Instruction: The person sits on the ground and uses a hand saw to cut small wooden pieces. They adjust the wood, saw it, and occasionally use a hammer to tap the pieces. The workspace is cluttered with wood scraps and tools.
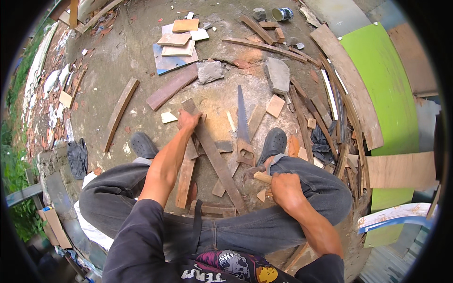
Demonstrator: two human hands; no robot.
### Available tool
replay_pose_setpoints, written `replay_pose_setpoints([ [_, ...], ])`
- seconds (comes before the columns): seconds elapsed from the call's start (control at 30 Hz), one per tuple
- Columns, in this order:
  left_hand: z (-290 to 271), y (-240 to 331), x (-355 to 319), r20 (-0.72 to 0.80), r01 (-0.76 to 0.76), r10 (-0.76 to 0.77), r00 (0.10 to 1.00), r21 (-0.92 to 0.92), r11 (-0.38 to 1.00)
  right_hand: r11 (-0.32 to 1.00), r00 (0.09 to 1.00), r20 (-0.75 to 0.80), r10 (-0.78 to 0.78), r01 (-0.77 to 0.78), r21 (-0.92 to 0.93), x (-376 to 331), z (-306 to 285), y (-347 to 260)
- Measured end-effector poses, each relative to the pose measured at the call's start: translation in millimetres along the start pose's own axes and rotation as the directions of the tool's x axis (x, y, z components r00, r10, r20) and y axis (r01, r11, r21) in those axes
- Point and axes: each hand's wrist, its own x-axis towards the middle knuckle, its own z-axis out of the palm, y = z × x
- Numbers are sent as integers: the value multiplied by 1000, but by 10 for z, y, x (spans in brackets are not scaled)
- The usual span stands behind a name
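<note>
Currently, left of the wooden-handled grey handsaw [243,125], your left hand [189,121] grips a long brown wooden plank [213,155], likely stiff, best held by its edges, while your right hand [287,189] clasps a pale wooden-handled hammer [263,178] nearer you.

Outdoor makeshift woodworking yard, rough ground [120,59], handsaw [243,118], hammer [263,178], scattered wood offcuts [275,105], green plants [18,167]

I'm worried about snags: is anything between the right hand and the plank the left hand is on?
Yes: the hammer in the right hand puts its head between that hand and the plank. Low in the gap, a board crosses beneath the plank; the saw lies just beyond the head.
</note>
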Motion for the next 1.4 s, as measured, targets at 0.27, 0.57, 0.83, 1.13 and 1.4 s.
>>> replay_pose_setpoints([
  [0.27, -204, 89, -215, -3, -118, 118, 993, -33, 992, 995, 997, 47, 54, -50, -81, 59, -48, 28],
  [0.57, -155, -12, -346, 192, -167, 532, 824, -817, 553, 1000, 1000, -6, 14, -14, 18, 94, 4, 98],
  [0.83, -119, 130, -478, 213, -104, 551, 807, -867, 487, 998, 997, -41, 66, -65, 24, 109, 37, 141],
  [1.13, -80, 114, -413, -49, -395, 403, 914, -335, 855, 998, 996, 72, 54, -53, -21, 171, 33, 95],
  [1.4, 2, 109, -399, -47, -353, 364, 930, 158, 922, 996, 987, 143, 78, -71, -53, 241, -6, 93],
])
